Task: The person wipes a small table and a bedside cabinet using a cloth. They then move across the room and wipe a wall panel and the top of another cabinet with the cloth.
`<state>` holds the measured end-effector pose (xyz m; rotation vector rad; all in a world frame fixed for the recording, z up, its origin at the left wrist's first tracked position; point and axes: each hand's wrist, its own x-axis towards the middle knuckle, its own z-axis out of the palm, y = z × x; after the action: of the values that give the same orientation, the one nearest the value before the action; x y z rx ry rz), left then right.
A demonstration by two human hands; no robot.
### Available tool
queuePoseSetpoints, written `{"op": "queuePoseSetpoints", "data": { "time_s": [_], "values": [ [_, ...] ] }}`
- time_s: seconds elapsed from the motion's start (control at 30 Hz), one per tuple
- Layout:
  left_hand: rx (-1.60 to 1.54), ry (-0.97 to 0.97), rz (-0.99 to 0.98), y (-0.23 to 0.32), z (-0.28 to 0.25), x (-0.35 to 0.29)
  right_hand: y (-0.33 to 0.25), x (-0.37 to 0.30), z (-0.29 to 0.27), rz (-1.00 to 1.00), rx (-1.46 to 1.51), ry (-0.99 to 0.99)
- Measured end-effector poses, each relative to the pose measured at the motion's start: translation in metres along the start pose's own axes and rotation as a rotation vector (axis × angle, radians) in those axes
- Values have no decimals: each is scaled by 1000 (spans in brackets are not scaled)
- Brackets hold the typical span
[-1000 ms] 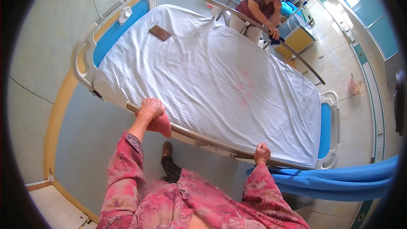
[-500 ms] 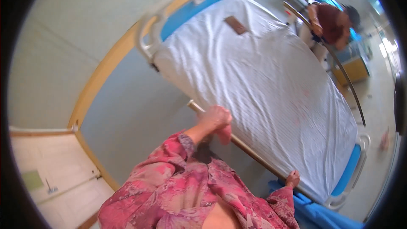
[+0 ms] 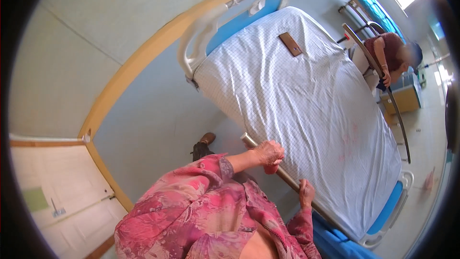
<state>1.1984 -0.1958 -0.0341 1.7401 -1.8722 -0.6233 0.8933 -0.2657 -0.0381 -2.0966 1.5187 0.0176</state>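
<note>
A bed rail (image 3: 291,181), a long brownish bar, runs along the near side of the bed. My left hand (image 3: 268,153) is closed on a pinkish-red cloth (image 3: 271,169), pressed round the rail near its upper left end. Further down the same bar, my right hand (image 3: 306,194) is closed round it with fingers curled. Beside both hands lies the mattress, under a wrinkled white checked sheet (image 3: 316,105). A brown flat phone-like object (image 3: 290,44) rests on the sheet near the headboard, away from my hands.
The white and blue headboard (image 3: 239,17) stands at the far left, the footboard (image 3: 389,204) at lower right. Across the bed a person (image 3: 390,57) bends with a hand on the far rail (image 3: 395,103). Blue fabric (image 3: 330,240) hangs below the near side. A cabinet door (image 3: 67,201) is at lower left.
My right hand has moved up along the rail, nearer to my left hand. The view has shifted, and a brown shoe on the floor now shows. The other person's hand has moved down the far rail.
</note>
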Motion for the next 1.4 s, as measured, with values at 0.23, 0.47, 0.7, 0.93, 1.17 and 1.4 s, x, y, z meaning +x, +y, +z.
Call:
{"op": "queuePoseSetpoints", "data": {
  "time_s": [0.23, 0.47, 0.7, 0.93, 1.17, 1.4],
  "values": [
    [-594, 149, -287, -77, -171, -19, -149, 19, 52, 19, -184, 34],
    [21, 1119, -147, -227, -360, -23, -174, 40, 67, 275, -196, 289],
    [493, 759, -138, -339, -360, 10, -189, 58, 55, 282, -285, 311],
    [617, 621, -250, -332, -370, 92, -187, 49, 53, 316, -193, 330],
    [-301, 620, -349, -403, -402, 129, -183, 52, 57, 318, -192, 326],
    [-650, 677, -368, -417, -396, 70, -181, 57, 57, 286, -220, 313]
  ]
}}
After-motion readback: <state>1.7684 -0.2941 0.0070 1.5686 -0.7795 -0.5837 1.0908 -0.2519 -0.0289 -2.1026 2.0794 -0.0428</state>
